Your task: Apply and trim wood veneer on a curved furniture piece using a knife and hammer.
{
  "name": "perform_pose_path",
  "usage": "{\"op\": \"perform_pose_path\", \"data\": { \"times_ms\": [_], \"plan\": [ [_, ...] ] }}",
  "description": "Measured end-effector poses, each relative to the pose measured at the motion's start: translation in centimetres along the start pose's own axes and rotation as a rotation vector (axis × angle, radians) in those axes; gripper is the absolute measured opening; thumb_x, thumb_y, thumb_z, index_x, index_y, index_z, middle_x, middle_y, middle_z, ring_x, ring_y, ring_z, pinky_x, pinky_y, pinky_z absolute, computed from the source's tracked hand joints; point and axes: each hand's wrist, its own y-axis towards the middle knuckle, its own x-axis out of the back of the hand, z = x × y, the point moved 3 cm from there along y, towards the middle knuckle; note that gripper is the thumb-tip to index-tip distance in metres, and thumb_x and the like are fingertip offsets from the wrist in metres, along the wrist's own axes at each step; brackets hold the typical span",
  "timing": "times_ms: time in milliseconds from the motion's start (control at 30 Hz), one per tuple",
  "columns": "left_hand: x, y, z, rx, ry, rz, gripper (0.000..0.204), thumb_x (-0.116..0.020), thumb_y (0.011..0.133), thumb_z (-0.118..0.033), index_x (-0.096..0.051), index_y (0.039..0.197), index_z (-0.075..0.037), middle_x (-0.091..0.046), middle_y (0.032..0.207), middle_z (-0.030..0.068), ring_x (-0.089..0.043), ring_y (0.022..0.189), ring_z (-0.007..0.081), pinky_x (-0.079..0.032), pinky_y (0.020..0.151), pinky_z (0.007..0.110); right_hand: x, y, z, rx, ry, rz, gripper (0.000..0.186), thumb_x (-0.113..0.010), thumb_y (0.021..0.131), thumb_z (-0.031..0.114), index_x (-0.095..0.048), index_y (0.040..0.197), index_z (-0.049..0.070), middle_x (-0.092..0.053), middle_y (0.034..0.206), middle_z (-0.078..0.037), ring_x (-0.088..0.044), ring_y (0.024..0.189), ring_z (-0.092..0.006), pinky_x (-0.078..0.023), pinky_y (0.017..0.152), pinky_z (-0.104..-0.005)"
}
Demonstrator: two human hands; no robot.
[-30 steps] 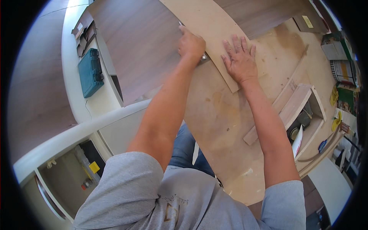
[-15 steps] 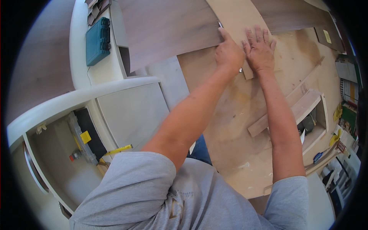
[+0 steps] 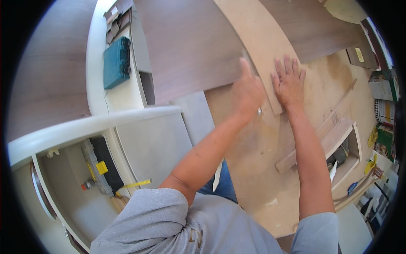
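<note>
The left hand's [image 3: 248, 95] fingers look closed around a slim tool [image 3: 259, 111], forefinger stretched along it; motion blurs the grip, and what kind of tip it has I cannot tell. The right hand [image 3: 289, 86] lies flat, fingers a little apart, pressing on the near end of a long pale board [image 3: 264, 34]. That board runs from between the hands to beyond the fingertips, its left edge just beside the left forefinger. A brown sheet [image 3: 186, 46] spreads left of and ahead of that finger. For a true stroke, I would keep the tool snug against the edge with even pressure, and the right fingers clear of that edge, bearing down so nothing slips. Nearer than both hands is the bare wooden table [image 3: 253, 169].
</note>
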Motion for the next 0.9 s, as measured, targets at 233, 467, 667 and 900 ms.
{"op": "perform_pose_path", "data": {
  "times_ms": [233,467,667,900],
  "plan": [
    [0.1,28.1,3.0,-0.187,0.833,0.067,0.06,-0.055,0.092,-0.016,-0.044,0.146,0.007,-0.071,0.119,0.0245,-0.069,0.113,0.0386,-0.045,0.111,0.043,0.7,-1.3,-1.5,-0.053,0.005,0.058,0.058,-0.05,0.102,0.044,-0.044,0.156,0.024,-0.029,0.168,-0.011,-0.023,0.155,-0.0385,-0.019,0.121,-0.0667],
    [7.6,42.8,7.8,-0.137,0.594,-0.107,0.072,-0.053,0.09,-0.016,-0.031,0.155,0.007,-0.062,0.137,0.0271,-0.059,0.131,0.0376,-0.047,0.109,0.041,1.7,2.0,2.4,-0.007,0.145,0.015,0.059,-0.055,0.099,0.043,-0.047,0.154,0.023,-0.029,0.168,-0.011,-0.022,0.155,-0.0387,-0.018,0.122,-0.0661],
    [4.1,36.1,2.4,0.01,0.227,-0.074,0.057,-0.058,0.087,-0.014,-0.049,0.14,0.005,-0.066,0.132,0.0241,-0.063,0.126,0.0364,-0.049,0.106,0.041,1.9,0.8,0.3,-0.042,0.094,0.082,0.059,-0.056,0.099,0.043,-0.048,0.154,0.023,-0.03,0.167,-0.012,-0.023,0.155,-0.0383,-0.018,0.122,-0.0666],
    [2.1,28.2,2.1,0.169,0.258,-0.093,0.068,-0.062,0.089,-0.019,-0.038,0.149,0.004,-0.064,0.134,0.0245,-0.061,0.128,0.0397,-0.049,0.108,0.045,1.2,0.9,1.2,-0.014,0.097,0.009,0.056,-0.053,0.101,0.044,-0.049,0.153,0.024,-0.032,0.166,-0.012,-0.025,0.154,-0.0389,-0.02,0.12,-0.068]
  ]
}}
